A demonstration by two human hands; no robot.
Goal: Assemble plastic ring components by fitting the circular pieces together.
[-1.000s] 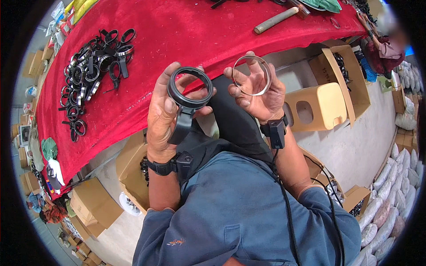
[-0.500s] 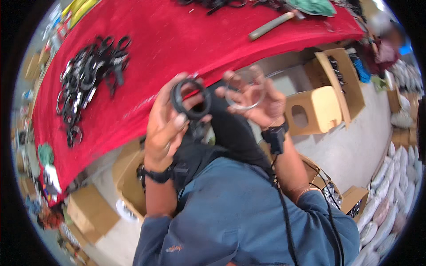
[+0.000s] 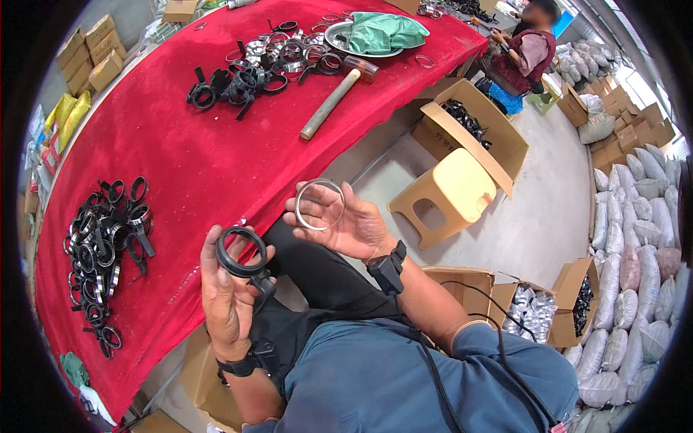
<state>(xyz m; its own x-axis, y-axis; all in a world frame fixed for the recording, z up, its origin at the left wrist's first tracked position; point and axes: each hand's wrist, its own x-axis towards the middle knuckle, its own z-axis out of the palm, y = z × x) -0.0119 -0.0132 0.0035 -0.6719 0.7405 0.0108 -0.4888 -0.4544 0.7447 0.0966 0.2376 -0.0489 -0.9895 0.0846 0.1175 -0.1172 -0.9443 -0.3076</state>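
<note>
My left hand [image 3: 225, 299] grips a black ring with a short stem [image 3: 243, 270] at its lower side, just in front of the table's edge. To its right, my right hand [image 3: 361, 229] is turned palm up and holds a thin silver metal ring [image 3: 313, 228] against its fingers. The two rings are apart, and both hands are over my lap. A pile of black and silver rings [image 3: 101, 245] lies on the red cloth [image 3: 195, 159] to the left of my left hand.
Farther back lie another pile of rings [image 3: 245, 83], a grey rod [image 3: 330, 105] and a metal tray [image 3: 336, 36] with green cloth. A yellow stool [image 3: 462, 187] and an open carton [image 3: 505, 133] stand right. A person [image 3: 523, 54] sits at the far right; white sacks [image 3: 624, 281] line the right side.
My view has swung toward the right and far side, so the far pile, tray and seated person show. The black ring has tilted, showing its stem; both hands keep their rings.
</note>
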